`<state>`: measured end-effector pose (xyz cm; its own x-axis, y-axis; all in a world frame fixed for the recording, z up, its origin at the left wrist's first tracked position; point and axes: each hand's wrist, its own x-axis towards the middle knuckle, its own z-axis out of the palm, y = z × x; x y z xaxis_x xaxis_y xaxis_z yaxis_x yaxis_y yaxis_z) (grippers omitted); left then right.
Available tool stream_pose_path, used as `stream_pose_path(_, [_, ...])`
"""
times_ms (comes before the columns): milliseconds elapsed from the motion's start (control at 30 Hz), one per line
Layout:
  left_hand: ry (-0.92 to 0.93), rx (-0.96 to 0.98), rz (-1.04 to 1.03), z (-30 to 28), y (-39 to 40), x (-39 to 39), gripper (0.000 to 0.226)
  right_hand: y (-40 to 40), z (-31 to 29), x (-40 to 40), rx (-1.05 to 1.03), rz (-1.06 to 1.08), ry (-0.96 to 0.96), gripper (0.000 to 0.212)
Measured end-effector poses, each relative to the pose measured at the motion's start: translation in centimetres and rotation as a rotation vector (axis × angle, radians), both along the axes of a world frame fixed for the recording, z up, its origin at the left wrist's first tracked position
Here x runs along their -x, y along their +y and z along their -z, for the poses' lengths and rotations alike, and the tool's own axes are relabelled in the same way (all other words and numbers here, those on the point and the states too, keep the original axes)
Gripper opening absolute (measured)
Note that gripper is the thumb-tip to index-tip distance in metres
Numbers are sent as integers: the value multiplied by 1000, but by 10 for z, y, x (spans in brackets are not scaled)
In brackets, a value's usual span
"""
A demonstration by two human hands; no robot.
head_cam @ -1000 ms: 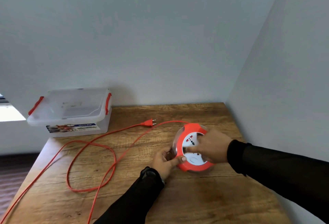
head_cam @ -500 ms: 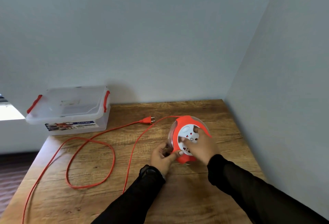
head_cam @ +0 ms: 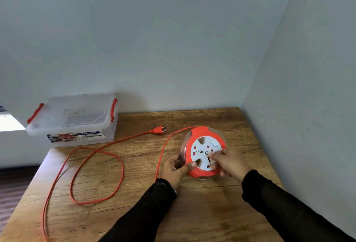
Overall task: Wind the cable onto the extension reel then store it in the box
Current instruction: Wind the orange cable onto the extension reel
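Observation:
The round extension reel [head_cam: 202,143], orange with a white socket face, stands tilted on the wooden table [head_cam: 192,213] at right of centre. My left hand [head_cam: 173,168] grips its lower left rim, thumb on the orange edge. My right hand [head_cam: 229,162] has its fingers on the white face at the lower right. The orange cable [head_cam: 123,166] leaves the reel's top left, runs toward me, loops on the left half of the table and ends in the plug [head_cam: 159,130] lying behind the loop. The clear box [head_cam: 75,118] stands closed at the back left.
Walls close the table at the back and along the right side. The box has red latches and a lid on. Part of the cable hangs off the table's front left edge, where the floor lies below.
My right hand has travelled around the reel's white face, from its right side to the lower right. The cable stretch beside the reel has swung closer to my left hand and the loop has shifted.

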<state>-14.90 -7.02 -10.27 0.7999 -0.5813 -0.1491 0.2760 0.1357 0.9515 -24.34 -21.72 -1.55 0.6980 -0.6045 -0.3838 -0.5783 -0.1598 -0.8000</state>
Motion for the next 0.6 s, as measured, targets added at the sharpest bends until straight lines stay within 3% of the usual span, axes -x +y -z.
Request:
stream_pose_path(100, [3,-15,12,0,0,-1,36,-13,-9,7,793,-356,57,14])
stream_pose_path(167, [14,-12,25,-1,0,-1,37,-20,-16,2,1076,-756,95,30])
stream_pose_path(233, [14,-17,32,-1,1,-2,40,-25,-24,-5,1176,-1087,190,42])
stream_pose_path(333, [13,-21,34,-2,1,-2,40,-28,-31,-17,1298,-1337,277,50])
stream_pose_path(467, [6,-37,58,-7,2,0,34,-25,-40,-32,1349,-1521,400,64])
stream_pose_path(600, [27,-31,55,-8,2,1,33,-22,-42,-42,1333,-1604,478,56])
